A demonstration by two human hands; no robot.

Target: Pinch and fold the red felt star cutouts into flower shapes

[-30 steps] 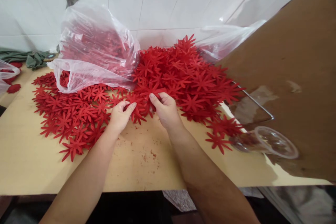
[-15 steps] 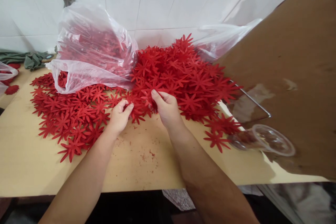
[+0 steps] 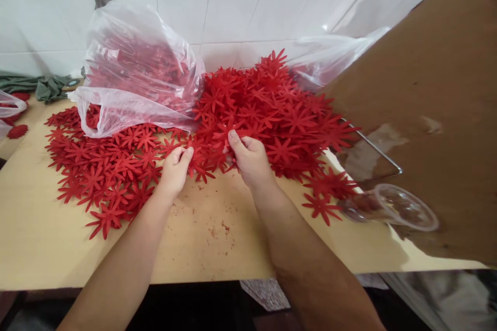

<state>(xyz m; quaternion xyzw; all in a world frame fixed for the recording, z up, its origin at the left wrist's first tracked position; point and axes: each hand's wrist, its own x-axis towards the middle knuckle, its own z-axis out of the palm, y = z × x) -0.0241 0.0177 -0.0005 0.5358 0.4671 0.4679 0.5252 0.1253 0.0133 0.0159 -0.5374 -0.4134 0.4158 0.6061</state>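
at six o'clock, nearest the camera, two bare forearms reached up over the front edge of the pale wooden table (image 3: 50,238), whose bare top was dusted with red crumbs (image 3: 221,227). the left hand (image 3: 174,170) lay at the near edge of the pile of red flower cutouts (image 3: 272,108), its fingers (image 3: 186,154) curled and pinching the petals of one cutout. just beside it, toward three o'clock, the right hand (image 3: 250,158) was closed around a small bunch of the same cutouts, thumb (image 3: 235,140) pressed on top; how many it held could not be told. the two hands were near each other but apart, with cutouts between them.

toward nine o'clock a flat spread of cutouts (image 3: 101,176) lay on the table. toward three o'clock a clear plastic cup (image 3: 396,207) lay on its side at the table's edge, beside a large brown cardboard sheet (image 3: 435,114) that rose along the right of the view. a lone cutout (image 3: 321,206) lay just left of the cup.

farther off, at eleven o'clock, a clear plastic bag (image 3: 135,72) full of red cutouts rested on the spread, touching the tall pile. at one o'clock another clear bag (image 3: 330,57) lay behind the pile. at ten o'clock a green cloth (image 3: 39,85) sat against the white tiled wall (image 3: 233,0).
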